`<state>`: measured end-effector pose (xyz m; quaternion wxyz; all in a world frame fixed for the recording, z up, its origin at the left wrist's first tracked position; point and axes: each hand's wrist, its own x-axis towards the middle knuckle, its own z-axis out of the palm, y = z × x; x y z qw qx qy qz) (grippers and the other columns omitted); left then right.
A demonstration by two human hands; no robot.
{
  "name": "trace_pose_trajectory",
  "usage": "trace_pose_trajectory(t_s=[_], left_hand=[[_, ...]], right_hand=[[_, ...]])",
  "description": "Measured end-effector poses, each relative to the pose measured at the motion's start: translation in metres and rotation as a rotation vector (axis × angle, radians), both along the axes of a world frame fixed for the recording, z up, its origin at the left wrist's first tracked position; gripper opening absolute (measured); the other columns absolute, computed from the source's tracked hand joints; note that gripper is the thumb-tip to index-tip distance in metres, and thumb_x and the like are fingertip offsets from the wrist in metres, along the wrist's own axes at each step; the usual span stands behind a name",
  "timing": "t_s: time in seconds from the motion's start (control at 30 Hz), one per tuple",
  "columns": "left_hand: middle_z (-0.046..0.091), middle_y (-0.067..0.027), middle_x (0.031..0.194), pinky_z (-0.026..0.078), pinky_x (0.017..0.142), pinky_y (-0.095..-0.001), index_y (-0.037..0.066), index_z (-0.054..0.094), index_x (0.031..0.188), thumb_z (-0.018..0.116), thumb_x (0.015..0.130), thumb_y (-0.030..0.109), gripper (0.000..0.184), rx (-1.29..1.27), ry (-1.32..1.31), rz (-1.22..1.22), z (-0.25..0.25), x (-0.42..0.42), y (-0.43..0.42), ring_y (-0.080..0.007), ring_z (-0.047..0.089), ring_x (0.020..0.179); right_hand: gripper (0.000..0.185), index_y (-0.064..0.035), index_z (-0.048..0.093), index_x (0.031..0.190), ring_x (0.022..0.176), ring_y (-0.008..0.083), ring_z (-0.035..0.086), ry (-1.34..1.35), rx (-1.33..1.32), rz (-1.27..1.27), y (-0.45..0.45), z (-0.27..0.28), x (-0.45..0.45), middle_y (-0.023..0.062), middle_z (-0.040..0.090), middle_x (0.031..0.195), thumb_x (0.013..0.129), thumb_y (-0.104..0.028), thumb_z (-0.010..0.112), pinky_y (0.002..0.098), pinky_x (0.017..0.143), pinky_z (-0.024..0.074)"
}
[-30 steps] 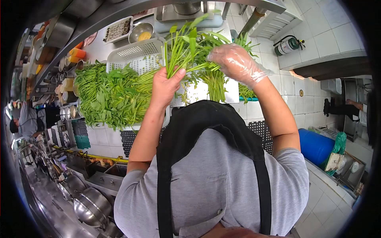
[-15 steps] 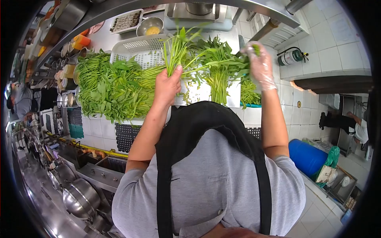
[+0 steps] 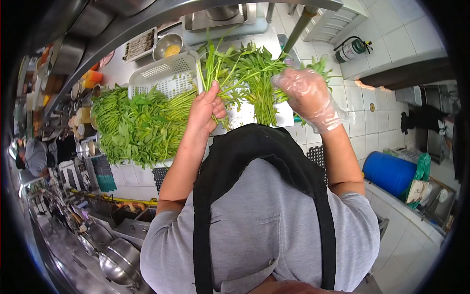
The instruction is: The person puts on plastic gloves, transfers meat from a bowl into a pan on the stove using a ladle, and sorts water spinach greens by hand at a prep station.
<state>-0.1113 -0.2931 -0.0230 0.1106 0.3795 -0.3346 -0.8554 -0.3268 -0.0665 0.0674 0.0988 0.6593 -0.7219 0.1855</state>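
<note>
My bare left hand (image 3: 204, 108) is closed around a small bunch of water spinach (image 3: 211, 66), its thin stems and leaves pointing up past the thumb. My right hand (image 3: 311, 95), in a clear plastic glove, is closed with fingers curled down. Stems show at its left side and leaves (image 3: 320, 67) stick out behind it; its palm side is hidden. Between my hands, a pile of water spinach (image 3: 262, 95) lies on the white work surface (image 3: 285, 115), stems towards me. To the left, a large heap of greens (image 3: 139, 127) partly covers a perforated white basket (image 3: 161, 61).
Behind the basket are a metal bowl (image 3: 169, 46) with yellow contents and a white tray (image 3: 140, 44). A steel shelf bar (image 3: 196, 15) crosses above, with a post (image 3: 299, 29) at the right. A blue barrel (image 3: 387, 172) stands lower right. Other people are at both sides.
My right hand has come down and slightly left, its fingers now curled downward, with leaves behind it. My left hand keeps its bunch. The view has shifted a little.
</note>
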Motion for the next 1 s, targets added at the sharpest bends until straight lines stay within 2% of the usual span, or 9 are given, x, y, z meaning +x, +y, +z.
trace_pose_trajectory(t_s=[0.1,0.23,0.57,0.63,0.7,0.77,0.83,0.9,1.0], left_hand=[[0.038,0.0062,0.066,0.031,0.049,-0.0279,0.017,0.056,0.098,0.071,0.112,0.042,0.032,0.037,-0.039,-0.050,0.000,-0.011,0.008,-0.0088,0.036,0.053],[0.038,0.0065,0.067,0.030,0.048,-0.0274,0.017,0.056,0.097,0.073,0.111,0.042,0.033,0.026,-0.052,-0.172,0.002,-0.026,0.021,-0.0081,0.036,0.053],[0.039,0.0075,0.066,0.030,0.048,-0.0263,0.017,0.055,0.097,0.076,0.109,0.040,0.033,0.268,-0.100,-0.460,-0.001,-0.071,0.047,-0.0066,0.038,0.053],[0.038,0.0075,0.065,0.030,0.048,-0.0258,0.017,0.055,0.097,0.076,0.109,0.041,0.034,0.293,-0.086,-0.536,-0.007,-0.086,0.061,-0.0067,0.038,0.052],[0.039,0.0074,0.065,0.029,0.048,-0.0260,0.016,0.055,0.098,0.075,0.110,0.040,0.033,0.200,-0.116,-0.552,-0.008,-0.105,0.083,-0.0065,0.037,0.053],[0.039,0.0072,0.066,0.029,0.048,-0.0262,0.015,0.056,0.099,0.074,0.111,0.040,0.033,0.107,-0.136,-0.549,-0.001,-0.125,0.108,-0.0063,0.037,0.053],[0.039,0.0069,0.067,0.028,0.048,-0.0267,0.014,0.056,0.098,0.073,0.111,0.039,0.033,-0.166,-0.066,-0.599,0.003,-0.149,0.133,-0.0056,0.035,0.053],[0.049,0.0040,0.070,0.032,0.047,-0.0294,0.009,0.063,0.102,0.071,0.113,0.038,0.032,-0.178,-0.060,-0.633,-0.032,-0.178,0.152,-0.0085,0.037,0.050],[0.066,-0.0047,0.085,0.051,0.068,-0.0353,0.000,0.074,0.112,0.067,0.111,0.048,0.049,-0.611,0.003,-0.733,-0.076,-0.229,0.188,-0.0179,0.062,0.071]], right_hand=[[0.038,-0.0128,0.079,0.119,0.095,0.0293,0.077,-0.046,0.007,0.007,0.004,-0.017,0.009,0.0064,0.078,0.120,0.083,-0.002,0.074,0.0447,0.079,0.0591],[0.030,-0.0136,0.074,0.115,0.087,0.0269,0.074,-0.030,-0.244,-0.095,0.006,-0.047,0.012,0.0050,0.072,0.112,0.087,-0.006,0.076,0.0445,0.074,0.0579],[0.026,-0.0103,0.068,0.106,0.081,0.0327,0.068,-0.109,-0.145,-0.185,0.064,-0.090,-0.002,0.0084,0.061,0.095,0.082,-0.004,0.075,0.0466,0.073,0.0546],[0.021,-0.0091,0.069,0.106,0.084,0.0353,0.069,-0.140,-0.119,-0.313,0.079,-0.103,0.001,0.0096,0.063,0.094,0.086,-0.002,0.074,0.0476,0.075,0.0550],[0.015,-0.0087,0.070,0.106,0.091,0.0400,0.071,-0.353,-0.429,-0.689,0.095,-0.116,-0.007,0.0124,0.067,0.097,0.093,-0.002,0.071,0.0464,0.079,0.0568],[0.007,-0.0068,0.071,0.109,0.093,0.0335,0.074,-0.339,-0.538,-0.838,0.132,-0.128,-0.035,0.0115,0.074,0.100,0.103,-0.005,0.067,0.0417,0.083,0.0580],[0.008,-0.0047,0.072,0.112,0.093,0.0192,0.072,-0.911,-0.715,-1.056,0.176,-0.119,-0.048,0.0074,0.079,0.105,0.109,-0.010,0.066,0.0360,0.085,0.0567],[0.014,-0.0036,0.071,0.114,0.093,0.0101,0.066,-0.949,-0.739,-1.123,0.214,-0.097,-0.051,0.0037,0.081,0.106,0.114,-0.015,0.063,0.0317,0.085,0.0543],[0.019,-0.0037,0.072,0.119,0.083,0.0065,0.060,-0.927,-0.800,-1.182,0.257,-0.088,-0.053,0.0030,0.083,0.104,0.116,-0.021,0.063,0.0245,0.078,0.0503]])
